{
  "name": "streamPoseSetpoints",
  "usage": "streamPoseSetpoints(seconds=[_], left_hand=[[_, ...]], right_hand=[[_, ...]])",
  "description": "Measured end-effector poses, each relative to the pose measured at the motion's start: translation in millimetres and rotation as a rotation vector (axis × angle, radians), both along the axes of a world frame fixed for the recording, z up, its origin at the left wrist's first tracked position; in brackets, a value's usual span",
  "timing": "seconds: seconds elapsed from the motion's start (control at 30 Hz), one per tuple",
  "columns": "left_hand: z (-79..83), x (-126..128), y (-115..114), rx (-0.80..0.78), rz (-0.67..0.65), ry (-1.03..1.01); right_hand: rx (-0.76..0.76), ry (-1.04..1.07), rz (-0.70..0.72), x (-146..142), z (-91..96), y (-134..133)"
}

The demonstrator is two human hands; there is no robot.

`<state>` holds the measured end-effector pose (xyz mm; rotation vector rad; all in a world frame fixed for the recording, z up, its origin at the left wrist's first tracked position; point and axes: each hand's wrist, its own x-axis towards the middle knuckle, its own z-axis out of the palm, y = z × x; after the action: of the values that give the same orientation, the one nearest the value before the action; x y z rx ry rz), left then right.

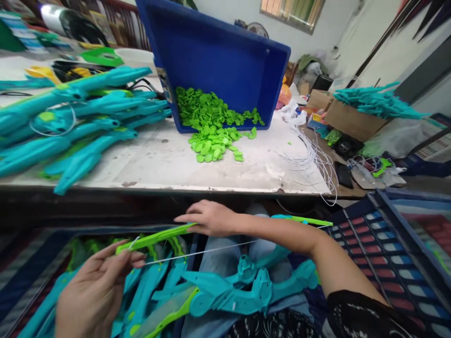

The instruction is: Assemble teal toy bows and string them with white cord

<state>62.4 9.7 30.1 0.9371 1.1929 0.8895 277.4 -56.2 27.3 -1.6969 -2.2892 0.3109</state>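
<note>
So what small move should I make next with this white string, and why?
Perhaps use your left hand to settle the white string at the left end of the green strip, steadying with your right hand. The string crosses the strip beside your left fingertips, and your right hand is farther along it.

Strip, eight o'clock: lime green [158, 237]. Cord [211, 250], six o'clock: white. Lap pieces [239, 300], six o'clock: teal with lime-green parts. Stacked pieces [70, 122], between nine and ten: teal, lime-green accents. Bin [225, 56], twelve o'clock: deep blue. Small discs [213, 145], by the bin: bright green. Tabletop [260, 164]: off-white, brown scuffs. Loose strings [313, 155], three o'clock: white. Cardboard box [348, 119], between two and three: brown. Crate [391, 211], four o'clock: dark navy, gridded. Sleeve [362, 314], between four and five: black, pale figured pattern. Striped cloth [21, 267], eight o'clock: navy, grey, dark red.
</note>
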Motion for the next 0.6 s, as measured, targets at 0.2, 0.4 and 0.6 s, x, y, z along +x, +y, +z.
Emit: streamPoseSetpoints(seconds=[0.2, 0.4, 0.6], left_hand=[[-9.6, -2.5, -5.5, -0.061, 0.046, -0.072], [-24.3, -10.1, -5.1, 0.02, -0.009, -0.113], [-23.7, -7.0, -8.3, 0.118, -0.053, -0.151]], right_hand=[[-0.034, 0.389, 0.173, -67.1, 11.2, 64.1], [-0.075, 0.511, 0.246, -56.9, 1.6, 63.9], [-0.005, 0.556, 0.188, -51.4, -0.8, 56.7]])
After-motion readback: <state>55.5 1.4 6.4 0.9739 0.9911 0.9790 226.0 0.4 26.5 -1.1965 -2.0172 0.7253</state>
